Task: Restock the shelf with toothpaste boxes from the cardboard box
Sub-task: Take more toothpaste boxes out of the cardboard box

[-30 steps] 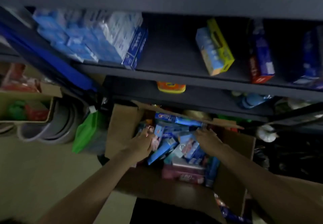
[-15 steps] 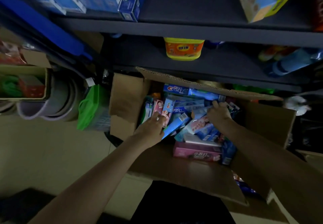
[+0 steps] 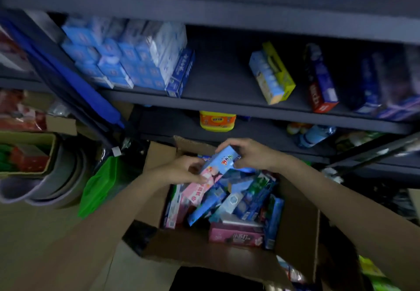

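In the head view, both hands hold one blue-and-pink toothpaste box [image 3: 220, 165] just above the open cardboard box [image 3: 295, 229]. The left hand [image 3: 179, 171] pinches its lower, pink end; the right hand [image 3: 247, 153] curls fingers over its upper, blue end. The two-ended hold probably serves to straighten the carton and turn its printed face outward before it goes up to the shelf [image 3: 227, 106], which hangs directly above the cardboard box.

The cardboard box sits on the floor with its flaps folded out, which leaves the top free for reaching in. Inside it lies a loose jumble of toothpaste cartons, mostly blue, some green and pink, tilted at all angles; a flat pink carton [image 3: 236, 237] lies along the near wall. Many remain, so the restocking looks far from finished.

On the shelf above the cardboard box, a tidy block of blue-and-white boxes [image 3: 127, 56] stands at the left end. To the right of a bare stretch lean a yellow-and-blue package [image 3: 272, 74] and a dark blue carton with a red end [image 3: 320, 81]. On the lower board, just above the cardboard box, sits a yellow-and-orange tub [image 3: 217, 120]. Left of the cardboard box stands a green bag [image 3: 102, 184] beside stacked grey basins [image 3: 45, 190].
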`<control>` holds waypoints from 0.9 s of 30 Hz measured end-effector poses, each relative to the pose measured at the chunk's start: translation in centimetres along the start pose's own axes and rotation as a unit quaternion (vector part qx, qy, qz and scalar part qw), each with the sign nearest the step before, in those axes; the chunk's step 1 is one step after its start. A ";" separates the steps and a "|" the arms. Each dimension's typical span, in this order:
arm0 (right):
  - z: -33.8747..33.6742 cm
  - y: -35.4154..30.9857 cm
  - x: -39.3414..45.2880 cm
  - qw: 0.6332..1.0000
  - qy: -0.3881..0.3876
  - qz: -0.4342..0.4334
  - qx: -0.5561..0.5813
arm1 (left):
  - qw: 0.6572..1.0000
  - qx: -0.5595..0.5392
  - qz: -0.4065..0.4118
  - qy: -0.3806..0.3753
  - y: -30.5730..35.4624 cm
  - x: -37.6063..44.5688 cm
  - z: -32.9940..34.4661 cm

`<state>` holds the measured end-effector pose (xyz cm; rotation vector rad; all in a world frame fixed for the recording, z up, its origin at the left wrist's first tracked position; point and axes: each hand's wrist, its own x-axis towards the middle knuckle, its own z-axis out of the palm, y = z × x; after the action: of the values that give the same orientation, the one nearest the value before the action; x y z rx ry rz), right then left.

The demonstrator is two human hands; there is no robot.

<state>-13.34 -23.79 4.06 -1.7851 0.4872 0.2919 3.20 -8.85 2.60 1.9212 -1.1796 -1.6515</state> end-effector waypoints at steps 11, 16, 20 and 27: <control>-1.0 -13.9 0.2 0.991 0.068 -0.060 0.101 | 0.872 -0.414 0.196 0.172 8.0 -9.1 -9.0; -1.2 -19.3 2.2 0.962 0.222 -0.151 0.040 | 0.818 -0.461 0.256 0.229 8.8 -10.8 -11.3; -2.8 -24.3 4.6 0.930 0.307 -0.200 -0.034 | 0.808 -0.410 0.238 0.351 9.6 -12.6 -14.5; -4.9 -31.2 12.2 0.904 0.385 -0.171 -0.073 | 0.781 -0.341 0.195 0.485 9.0 -14.3 -17.5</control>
<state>11.83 -24.03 26.68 -2.0590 0.6935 -0.6726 16.60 -7.67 22.83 1.5060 -0.3915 -0.5269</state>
